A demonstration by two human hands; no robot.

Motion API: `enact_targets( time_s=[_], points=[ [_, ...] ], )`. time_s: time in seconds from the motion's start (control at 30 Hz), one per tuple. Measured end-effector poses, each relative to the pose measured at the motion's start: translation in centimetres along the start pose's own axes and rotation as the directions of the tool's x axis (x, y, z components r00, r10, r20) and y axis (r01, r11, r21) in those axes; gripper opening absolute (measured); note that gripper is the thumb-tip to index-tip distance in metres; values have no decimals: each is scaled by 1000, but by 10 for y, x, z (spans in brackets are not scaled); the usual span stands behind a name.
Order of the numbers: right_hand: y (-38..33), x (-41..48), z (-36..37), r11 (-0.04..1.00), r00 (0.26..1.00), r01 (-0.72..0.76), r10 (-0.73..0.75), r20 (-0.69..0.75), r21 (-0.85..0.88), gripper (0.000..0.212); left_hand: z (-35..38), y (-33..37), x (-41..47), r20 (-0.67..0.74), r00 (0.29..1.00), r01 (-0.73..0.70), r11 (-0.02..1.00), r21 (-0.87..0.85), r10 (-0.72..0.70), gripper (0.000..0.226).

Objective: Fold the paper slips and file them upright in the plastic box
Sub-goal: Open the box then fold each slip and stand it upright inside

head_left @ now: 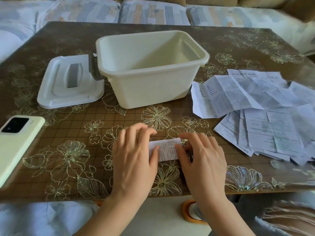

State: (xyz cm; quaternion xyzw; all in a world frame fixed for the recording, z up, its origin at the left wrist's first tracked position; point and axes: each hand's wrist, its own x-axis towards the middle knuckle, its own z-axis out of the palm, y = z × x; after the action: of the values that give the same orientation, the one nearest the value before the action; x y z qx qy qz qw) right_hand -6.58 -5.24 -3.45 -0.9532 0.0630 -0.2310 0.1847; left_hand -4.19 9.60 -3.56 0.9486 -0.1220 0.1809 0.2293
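Observation:
A small printed paper slip [167, 149] lies flat on the table near the front edge. My left hand [134, 155] covers its left end with fingers spread, thumb on the paper. My right hand [201, 157] presses on its right end, thumb laid across the print. Behind them stands the cream plastic box [150, 86], open, with nothing visible inside. A loose pile of unfolded paper slips [265, 113] lies to the right of the box.
The box's white lid [68, 86] lies left of it, grey handle up. A pale green phone [15, 143] rests at the table's left edge. A tape roll [190, 212] sits below the front edge. Cushions line the far side.

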Motion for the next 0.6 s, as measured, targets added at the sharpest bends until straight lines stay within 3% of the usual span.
enact_targets(
  time_s=[0.13, 0.27, 0.47, 0.6],
  points=[
    [3, 2, -3, 996, 995, 90, -90, 33, -11, 9, 1, 1, 1, 10, 997, -81, 996, 46, 81, 13],
    [11, 4, -11, 985, 974, 169, -164, 157, -23, 27, -2, -5, 1, 63, 993, -101, 995, -28, 102, 12],
    [16, 22, -25, 974, 923, 228, -213, 321, -11, 22, -17, -25, 6, 266, 943, -180, 979, -94, 199, 29],
    [1, 52, -33, 946, 826, 324, -276, 491, -13, 28, -22, -29, 13, 352, 914, -161, 977, -141, 202, 35]
  ],
)
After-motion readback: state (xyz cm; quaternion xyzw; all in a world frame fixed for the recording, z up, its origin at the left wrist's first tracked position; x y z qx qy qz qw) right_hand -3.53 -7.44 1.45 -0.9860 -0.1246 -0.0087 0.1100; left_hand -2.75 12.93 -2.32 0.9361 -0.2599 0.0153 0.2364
